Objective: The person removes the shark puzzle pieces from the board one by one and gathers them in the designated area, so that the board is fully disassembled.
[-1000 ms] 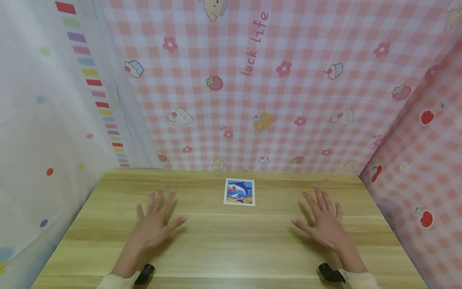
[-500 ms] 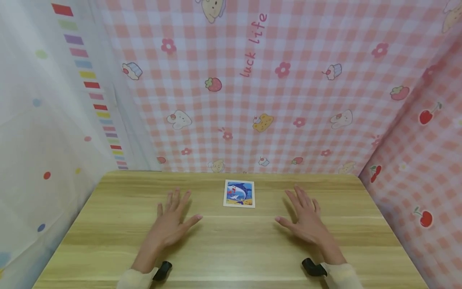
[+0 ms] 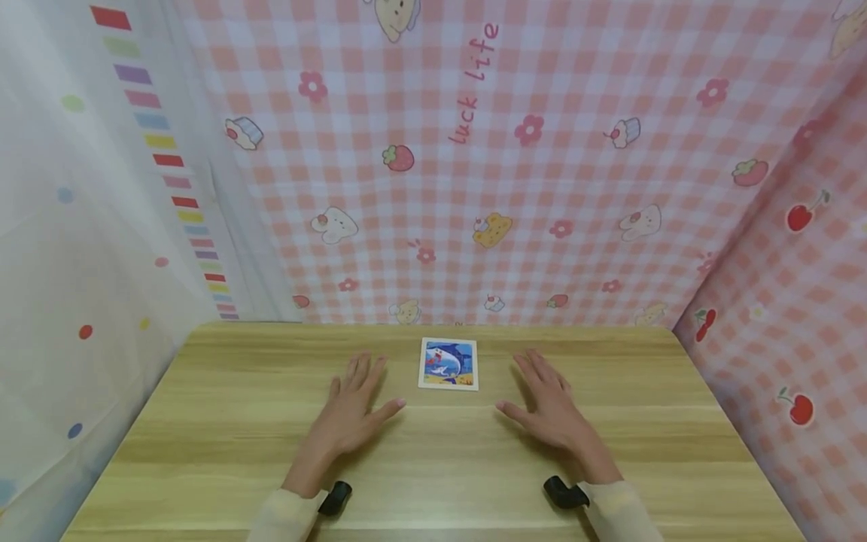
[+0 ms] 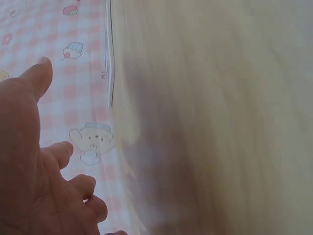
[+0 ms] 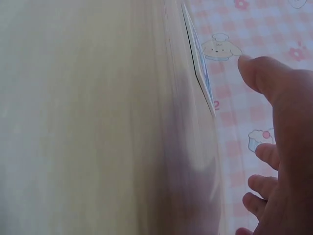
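A square picture puzzle [image 3: 448, 363] with a white border lies flat near the far edge of the wooden table. Its picture has a blue and white shark-like fish with a smaller one over a sandy bottom. To its left, my left hand [image 3: 352, 410] hovers low with fingers spread and holds nothing. My right hand [image 3: 550, 410] mirrors it on the other side, thumb pointing inward. Both wrist views show the puzzle edge-on, as a thin board [image 4: 109, 58] beyond the left thumb and a slim slab [image 5: 199, 63] near the right thumb.
The wooden table [image 3: 433, 482] ends against a pink checked cloth [image 3: 447, 188] printed with cartoon animals and fruit. A white dotted sheet [image 3: 81, 263] hangs at the left, and more checked cloth [image 3: 806, 301] closes the right side. Black wrist devices [image 3: 335, 498] sit at both sleeves.
Both hands have moved inward across the table, the left to the right and the right to the left, closer to the puzzle. The puzzle lies where it was.
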A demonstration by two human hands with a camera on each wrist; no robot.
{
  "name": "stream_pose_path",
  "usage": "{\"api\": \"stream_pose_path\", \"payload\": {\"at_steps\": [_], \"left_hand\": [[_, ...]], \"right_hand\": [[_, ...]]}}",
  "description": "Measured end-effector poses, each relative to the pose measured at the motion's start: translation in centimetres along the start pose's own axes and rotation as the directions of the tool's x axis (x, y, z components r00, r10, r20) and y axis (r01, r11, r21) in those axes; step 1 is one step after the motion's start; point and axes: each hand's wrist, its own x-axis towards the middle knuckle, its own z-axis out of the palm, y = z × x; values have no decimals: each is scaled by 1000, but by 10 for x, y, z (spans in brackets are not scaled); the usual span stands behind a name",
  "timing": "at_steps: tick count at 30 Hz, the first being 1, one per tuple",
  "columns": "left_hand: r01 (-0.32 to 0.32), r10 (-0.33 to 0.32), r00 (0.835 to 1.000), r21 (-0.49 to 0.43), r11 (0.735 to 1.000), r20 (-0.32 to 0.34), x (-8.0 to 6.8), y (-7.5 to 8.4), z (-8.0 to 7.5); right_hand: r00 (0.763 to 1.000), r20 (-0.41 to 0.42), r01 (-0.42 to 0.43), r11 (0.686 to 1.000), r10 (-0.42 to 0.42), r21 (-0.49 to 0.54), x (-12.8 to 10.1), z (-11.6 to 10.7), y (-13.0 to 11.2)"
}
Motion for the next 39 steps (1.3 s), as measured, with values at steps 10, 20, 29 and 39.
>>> {"api": "stream_pose_path", "payload": {"at_steps": [10, 20, 29, 39], "left_hand": [[-28, 28, 999, 4, 1000, 34, 17, 10, 10], [-62, 63, 996, -22, 998, 58, 33, 23, 19], [-65, 67, 993, -31, 997, 96, 50, 33, 23], [-57, 54, 989, 15, 998, 139, 61, 45, 28]], "right_hand": [[999, 33, 11, 999, -13, 33, 17, 10, -15], [999, 52, 13, 998, -17, 69, 26, 20, -28], [996, 79, 22, 995, -29, 93, 39, 32, -38], [998, 57, 11, 1000, -11, 0, 47, 47, -45]]}}
